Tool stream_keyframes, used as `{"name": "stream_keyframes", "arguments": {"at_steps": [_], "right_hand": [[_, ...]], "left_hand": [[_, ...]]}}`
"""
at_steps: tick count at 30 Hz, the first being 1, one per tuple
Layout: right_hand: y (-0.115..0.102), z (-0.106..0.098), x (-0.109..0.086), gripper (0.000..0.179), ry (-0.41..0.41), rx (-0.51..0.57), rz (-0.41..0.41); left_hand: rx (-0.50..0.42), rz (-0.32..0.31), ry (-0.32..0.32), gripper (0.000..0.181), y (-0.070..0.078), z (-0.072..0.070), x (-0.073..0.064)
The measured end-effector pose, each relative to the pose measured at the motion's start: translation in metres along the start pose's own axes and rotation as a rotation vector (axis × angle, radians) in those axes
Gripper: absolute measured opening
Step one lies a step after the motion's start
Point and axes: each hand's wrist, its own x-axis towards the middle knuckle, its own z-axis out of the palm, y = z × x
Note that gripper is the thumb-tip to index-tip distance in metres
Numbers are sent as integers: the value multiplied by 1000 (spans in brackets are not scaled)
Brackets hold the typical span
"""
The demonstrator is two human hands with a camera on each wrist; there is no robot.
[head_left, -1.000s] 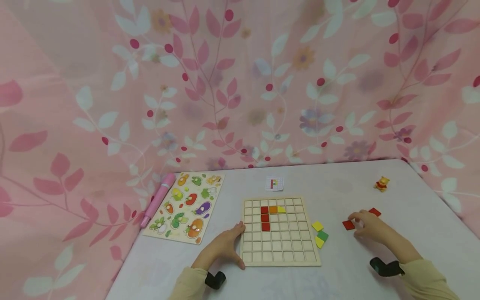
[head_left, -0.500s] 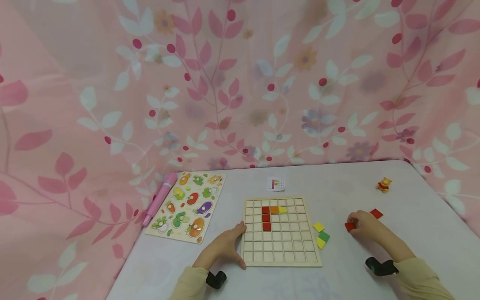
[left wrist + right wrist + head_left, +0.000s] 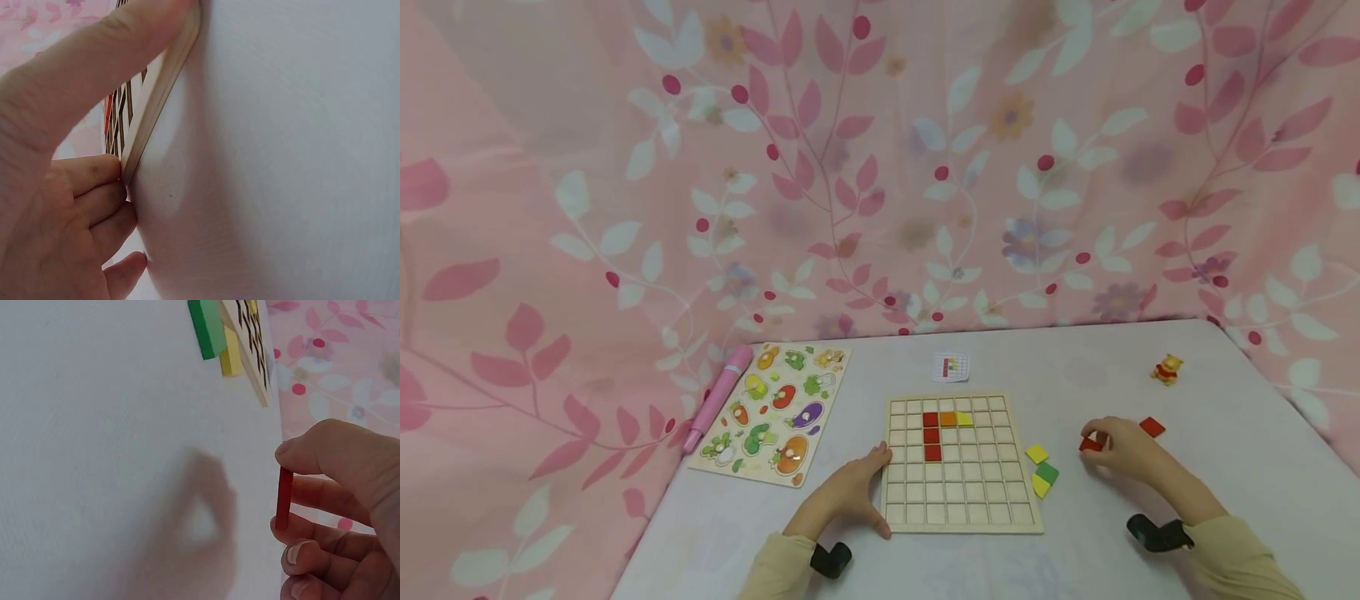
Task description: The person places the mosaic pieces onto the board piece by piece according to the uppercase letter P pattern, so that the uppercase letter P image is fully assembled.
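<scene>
My left hand (image 3: pixel 851 490) rests at the left side of a square wooden grid board (image 3: pixel 964 492). Its thumb touches the near left corner and its fingertips lie along the edge, as the left wrist view also shows. On the board, red tiles (image 3: pixel 932 436) form a short column, with an orange tile (image 3: pixel 948 419) and a yellow tile (image 3: pixel 965 419) beside the top one. To the right of the board, my right hand (image 3: pixel 1129 454) pinches a red square tile (image 3: pixel 284 499) between thumb and fingers, above the table. Another red tile (image 3: pixel 1152 427) lies behind that hand.
Yellow tiles (image 3: pixel 1037 453) and a green tile (image 3: pixel 1047 473) lie along the board's right edge. A pattern card (image 3: pixel 951 367) sits behind the board. A vegetable peg puzzle (image 3: pixel 775 417) and a pink tube (image 3: pixel 722 393) lie left; a small bear figurine (image 3: pixel 1167 369) stands far right.
My right hand has pinched the nearer red tile, lifted it off the table and moved slightly left with it. My left hand has stayed at the board.
</scene>
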Motion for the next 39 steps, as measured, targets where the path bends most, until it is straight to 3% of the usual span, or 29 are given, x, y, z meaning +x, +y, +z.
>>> {"name": "stream_keyframes", "arguments": {"at_steps": [28,39], "right_hand": [[-80,8,46,24,39,-44,-262],[-107,17,58,23,31,-16,-364]], "left_hand": [[-14,-6,-10,120,-1,4,-2],[35,13,-35,121,0,-2,0]]}}
